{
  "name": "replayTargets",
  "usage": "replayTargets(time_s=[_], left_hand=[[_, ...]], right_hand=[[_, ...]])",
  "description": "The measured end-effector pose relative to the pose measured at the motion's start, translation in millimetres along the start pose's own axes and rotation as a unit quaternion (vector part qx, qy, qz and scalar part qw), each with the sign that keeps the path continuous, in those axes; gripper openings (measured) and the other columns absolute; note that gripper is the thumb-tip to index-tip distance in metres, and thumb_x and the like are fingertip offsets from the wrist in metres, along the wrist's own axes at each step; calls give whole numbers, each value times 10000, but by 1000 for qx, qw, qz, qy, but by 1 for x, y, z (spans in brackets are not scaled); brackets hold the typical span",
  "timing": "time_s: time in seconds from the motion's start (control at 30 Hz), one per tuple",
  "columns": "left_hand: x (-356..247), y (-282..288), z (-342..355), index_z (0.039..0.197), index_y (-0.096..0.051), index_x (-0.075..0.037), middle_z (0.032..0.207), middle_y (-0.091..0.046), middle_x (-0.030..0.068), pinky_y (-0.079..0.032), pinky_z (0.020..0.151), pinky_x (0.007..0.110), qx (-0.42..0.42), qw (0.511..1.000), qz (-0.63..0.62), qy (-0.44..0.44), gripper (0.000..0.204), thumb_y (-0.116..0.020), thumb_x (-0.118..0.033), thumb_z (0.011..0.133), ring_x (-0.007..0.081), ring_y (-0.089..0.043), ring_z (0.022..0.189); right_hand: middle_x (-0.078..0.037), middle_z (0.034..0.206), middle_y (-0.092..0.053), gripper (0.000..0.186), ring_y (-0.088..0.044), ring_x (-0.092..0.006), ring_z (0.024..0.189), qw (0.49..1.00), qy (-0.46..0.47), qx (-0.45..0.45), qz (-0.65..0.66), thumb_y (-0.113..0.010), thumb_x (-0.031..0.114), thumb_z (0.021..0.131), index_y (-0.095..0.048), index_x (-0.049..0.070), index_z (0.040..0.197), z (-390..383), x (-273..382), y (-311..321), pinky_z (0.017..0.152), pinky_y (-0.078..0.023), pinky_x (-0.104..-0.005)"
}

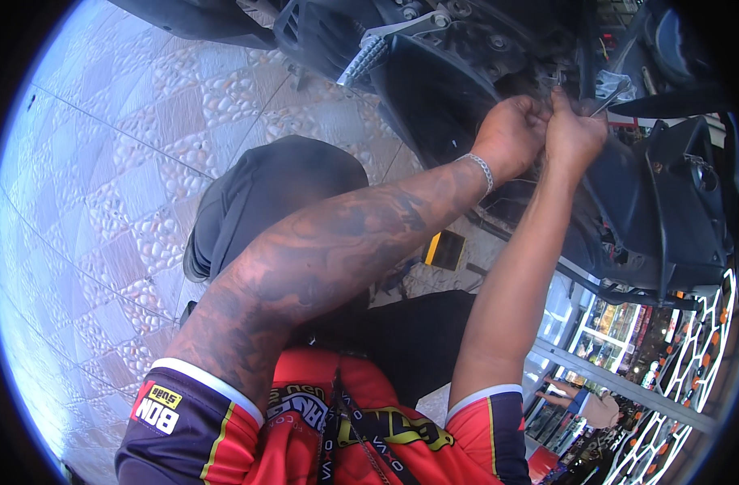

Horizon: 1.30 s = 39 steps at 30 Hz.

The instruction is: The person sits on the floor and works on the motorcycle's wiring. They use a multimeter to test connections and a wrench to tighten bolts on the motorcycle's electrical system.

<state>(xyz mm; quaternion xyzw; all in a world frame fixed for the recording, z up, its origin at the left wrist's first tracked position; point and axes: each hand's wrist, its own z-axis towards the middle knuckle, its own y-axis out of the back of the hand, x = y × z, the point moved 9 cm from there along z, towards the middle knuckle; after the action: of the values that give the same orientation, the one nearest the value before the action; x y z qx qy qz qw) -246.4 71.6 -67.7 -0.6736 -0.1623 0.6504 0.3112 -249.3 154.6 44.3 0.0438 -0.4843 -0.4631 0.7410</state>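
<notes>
My left hand [511,137], with a chain bracelet at the wrist, reaches into the dark bodywork of a motorbike [434,89]. Its fingers are curled in, close against the right hand, and whatever they grip is hidden. My right hand [575,137] is closed with the thumb pointing up. A thin metal tool [610,99], its exact kind unclear, sticks out past those fingers on the far right side. Both hands are at an opening among mechanical parts, where small fittings show just beyond the thumb.
A silver footpeg [364,61] juts out left of the hands. Black plastic panels [656,202] stand to the right. A yellow and black object [444,249] lies on the ground below my forearms. Stone-patterned tiles [127,178] spread left. Another person [591,406] is by glass display cases at lower right.
</notes>
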Motion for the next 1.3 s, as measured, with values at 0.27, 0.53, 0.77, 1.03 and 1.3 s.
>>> replayTargets(time_s=[0.27,0.53,0.77,1.03,1.3], left_hand=[[11,-12,7,989,-671,8,897,-715,117,-537,787,313,42,998,-36,-37,196,-719,-102,834,204,-705,826],[-1,-10,-6,1059,-641,23,923,-690,81,-544,816,279,63,998,24,14,237,-728,-59,854,146,-676,866],[-9,-16,-10,1121,-610,41,947,-685,65,-542,825,254,94,995,17,25,313,-759,-69,869,115,-670,876],[-5,-17,-13,1177,-558,28,933,-678,53,-532,810,250,89,995,39,32,384,-764,-79,870,106,-656,865],[-2,-16,-13,1198,-539,16,926,-674,45,-524,821,255,89,994,48,34,403,-756,-80,873,101,-645,868]], right_hand=[[-165,838,-674,350,-673,-190,662,992,-44,43,108,-743,-68,847,-420,64,829,2,-12,5,592,-566,-304],[-136,765,-645,394,-667,-198,659,986,-82,6,147,-760,-81,827,-413,104,814,-2,-23,11,581,-555,-315],[-101,805,-646,379,-667,-197,688,972,-167,123,108,-789,-47,800,-445,108,832,29,-28,7,624,-561,-327],[-85,805,-637,364,-663,-185,700,966,-178,154,109,-794,-36,790,-466,121,776,33,-31,6,647,-568,-324],[-124,819,-633,365,-667,-217,660,972,-163,112,126,-773,-68,772,-458,46,918,31,-20,3,642,-581,-335]])
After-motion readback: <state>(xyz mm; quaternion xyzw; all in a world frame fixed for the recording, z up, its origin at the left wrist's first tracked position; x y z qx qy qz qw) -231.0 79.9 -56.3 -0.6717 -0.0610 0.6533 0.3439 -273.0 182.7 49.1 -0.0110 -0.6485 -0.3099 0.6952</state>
